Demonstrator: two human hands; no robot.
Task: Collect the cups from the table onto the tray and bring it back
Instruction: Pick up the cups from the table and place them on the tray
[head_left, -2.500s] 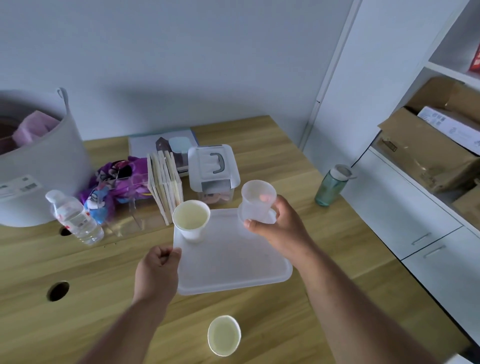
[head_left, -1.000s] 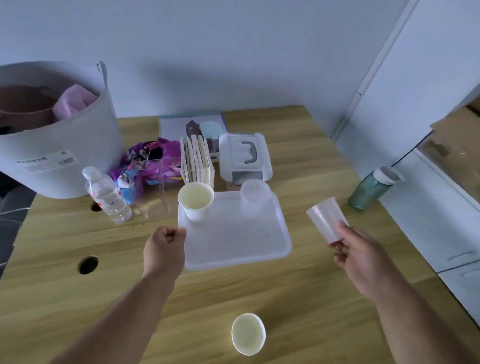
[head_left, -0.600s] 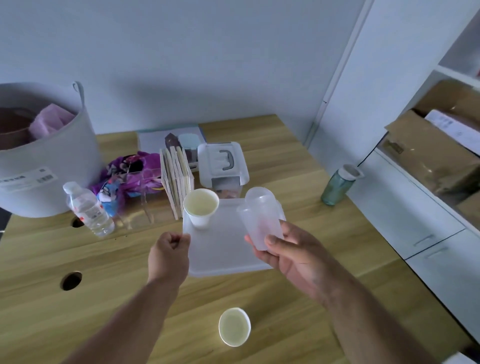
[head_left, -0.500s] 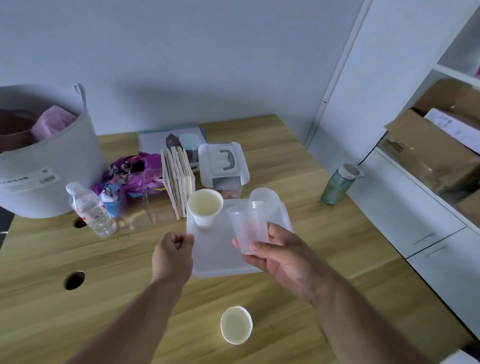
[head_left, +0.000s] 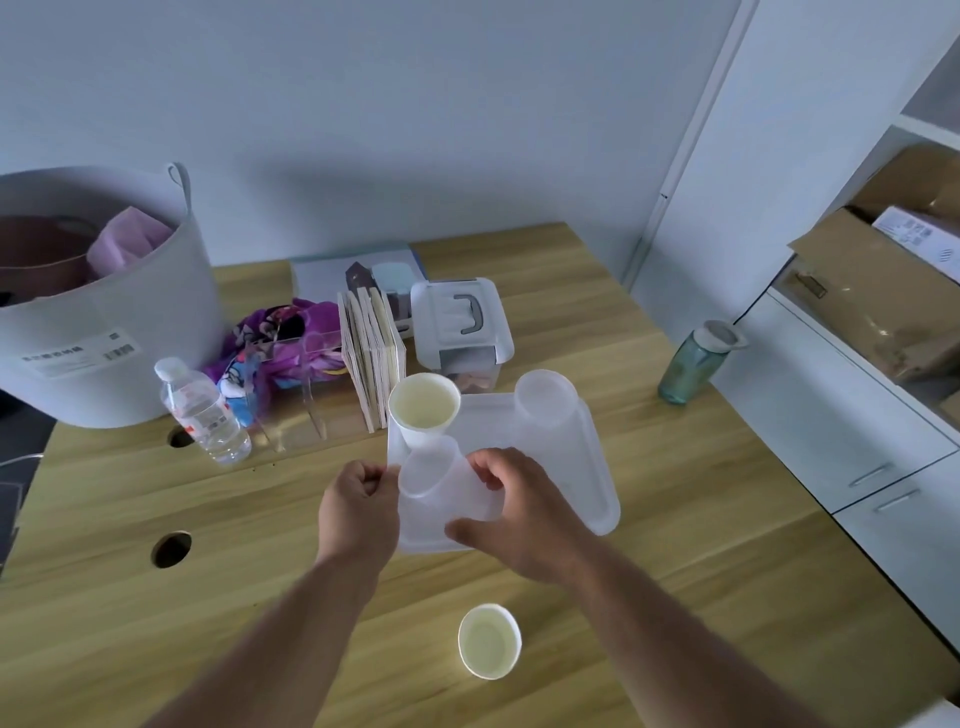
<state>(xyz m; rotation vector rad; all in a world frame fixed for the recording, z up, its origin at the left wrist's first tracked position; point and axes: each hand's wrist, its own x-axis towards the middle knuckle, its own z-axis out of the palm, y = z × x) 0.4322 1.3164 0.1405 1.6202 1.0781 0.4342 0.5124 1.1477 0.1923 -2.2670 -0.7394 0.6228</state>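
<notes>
A translucent white tray (head_left: 587, 483) is held above the wooden table (head_left: 675, 519) by my left hand (head_left: 358, 512), which pinches its near-left edge. On the tray a white paper cup (head_left: 423, 415) stands at the far left and a clear plastic cup (head_left: 545, 400) at the far right. My right hand (head_left: 514, 514) grips a second clear plastic cup (head_left: 431, 475) and holds it over the tray's near-left part, next to the paper cup. Another white paper cup (head_left: 489, 640) stands on the table in front of the tray.
Behind the tray are a lidded plastic box (head_left: 460, 327), upright books (head_left: 371, 353), a purple bag (head_left: 280, 343), a water bottle (head_left: 205, 413) and a large grey basket (head_left: 98, 312). A teal bottle (head_left: 693, 369) stands near the right table edge. White cabinets (head_left: 857, 441) lie to the right.
My right hand picked up a clear cup from the right of the table and carried it left to the tray's near-left part. The left hand stayed on the tray edge.
</notes>
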